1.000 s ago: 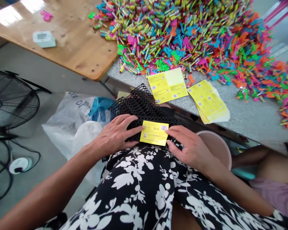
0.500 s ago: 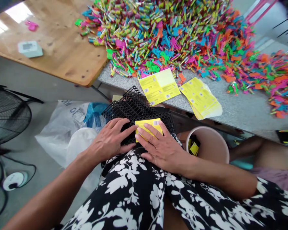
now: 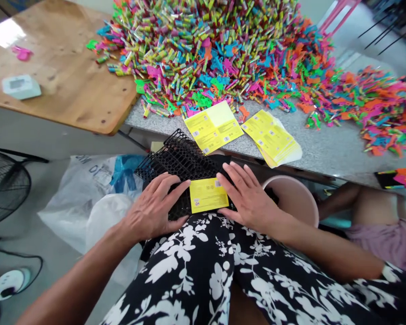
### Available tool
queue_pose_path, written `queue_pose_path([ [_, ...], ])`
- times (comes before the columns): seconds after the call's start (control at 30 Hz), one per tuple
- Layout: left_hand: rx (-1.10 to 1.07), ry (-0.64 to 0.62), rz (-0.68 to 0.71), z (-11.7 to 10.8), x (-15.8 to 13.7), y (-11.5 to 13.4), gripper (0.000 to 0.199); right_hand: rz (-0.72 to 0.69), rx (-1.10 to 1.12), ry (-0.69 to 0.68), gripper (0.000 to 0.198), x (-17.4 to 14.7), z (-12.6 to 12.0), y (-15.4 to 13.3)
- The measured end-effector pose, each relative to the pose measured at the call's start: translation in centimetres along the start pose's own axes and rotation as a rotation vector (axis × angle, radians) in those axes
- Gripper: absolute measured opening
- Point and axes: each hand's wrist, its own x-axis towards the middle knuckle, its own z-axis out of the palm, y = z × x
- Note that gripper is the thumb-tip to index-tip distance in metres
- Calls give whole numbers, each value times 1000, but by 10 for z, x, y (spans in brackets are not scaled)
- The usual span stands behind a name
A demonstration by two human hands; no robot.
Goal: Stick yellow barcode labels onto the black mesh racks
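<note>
Across our lap, a yellow printed label [image 3: 209, 195] lies flat at the near side of the black plastic mesh [image 3: 184, 155], over dark material that it mostly hides. As we judge it, the work is partway: this label looks laid and nearly smooth, though whether it is fully stuck down we cannot tell. On the tabletop [image 3: 328, 149] at the far side, the label sheet [image 3: 218, 131] has its far right part bare and the rest printed; just right of it, the fanned stack of label sheets [image 3: 272, 137] looks mostly unused, so plenty seems left.

The label sits between our two hands. Our left grip [image 3: 155, 205] is spread, thumb well apart from forefinger, the forefinger's tip at the label's left edge — touching or just short of it, we cannot say. Our right grip [image 3: 248, 198] is spread too, fingers fanned, its forefinger by the label's far right corner and its thumb by the near right one — neither hand appears to pinch it.
</note>
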Motion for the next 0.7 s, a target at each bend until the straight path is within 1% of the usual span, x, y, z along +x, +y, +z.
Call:
queue_pose_path([
  [0.1, 3, 23, 65, -9, 4, -2, 89, -12, 28, -39, 89, 14, 4, 5],
  [0.17, 7, 26, 85, -17, 8, -4, 89, -14, 50, -42, 87, 20, 3, 8],
  [0.33, -44, -36, 61, -39, 21, -2, 86, 2, 134, -2, 84, 25, -20, 17],
  [0.43, -7, -30, 22, -47, 38, 10, 88, 8, 123, 12, 84, 28, -31, 20],
  [0.53, 76, -13, -34, -50, 60, 27, 83, 20, 93, 63, 87, 35, -36, 19],
  [0.63, 122, -44, -62, -48, 79, 39, 77, 43, 79, 89, 89, 42, -37, 14],
  [0.7, 124, -82, -67, -47, 87, 41, 76, 66, 82, 87, 88, 44, -37, 13],
])
